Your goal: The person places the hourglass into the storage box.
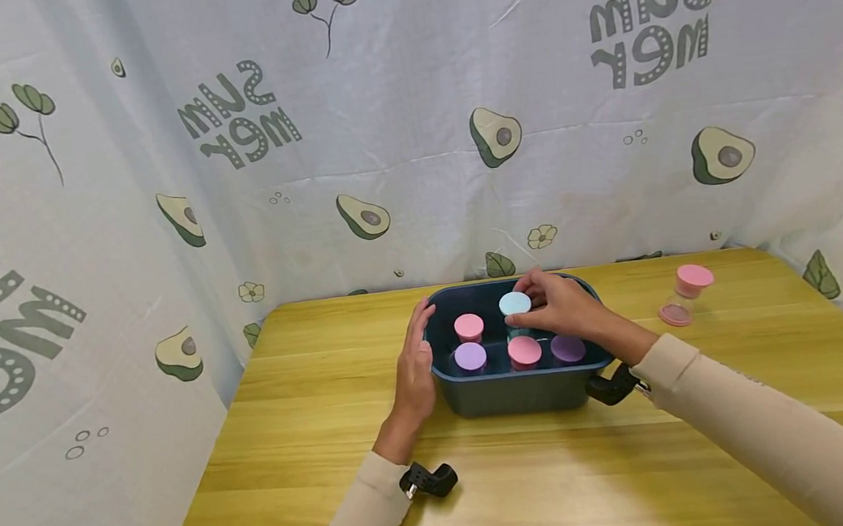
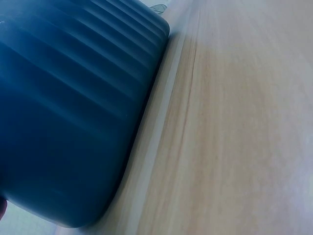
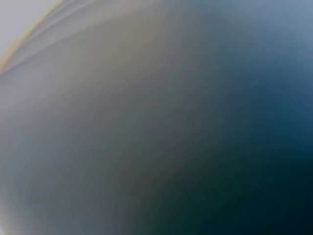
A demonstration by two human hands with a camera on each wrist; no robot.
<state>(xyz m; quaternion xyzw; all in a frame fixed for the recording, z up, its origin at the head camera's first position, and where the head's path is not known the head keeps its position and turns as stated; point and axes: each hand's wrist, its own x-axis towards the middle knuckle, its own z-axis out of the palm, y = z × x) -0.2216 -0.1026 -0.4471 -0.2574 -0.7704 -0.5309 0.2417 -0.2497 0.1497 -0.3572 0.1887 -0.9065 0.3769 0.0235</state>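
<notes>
A dark blue-grey plastic bin stands on the table with several capped sand timers upright inside. My right hand reaches over its right side and pinches a light blue sand timer between thumb and fingers, in the bin's back middle. Around it stand a pink timer, a lilac timer, another pink timer and a purple timer. With fingers extended, my left hand rests against the bin's left end. The right wrist view is too blurred to make out the hand.
A pink sand timer with a clear middle lies tilted on the wooden table, right of the bin. A white curtain with avocado prints hangs behind the table and along its sides. The left wrist view shows the bin's ribbed wall.
</notes>
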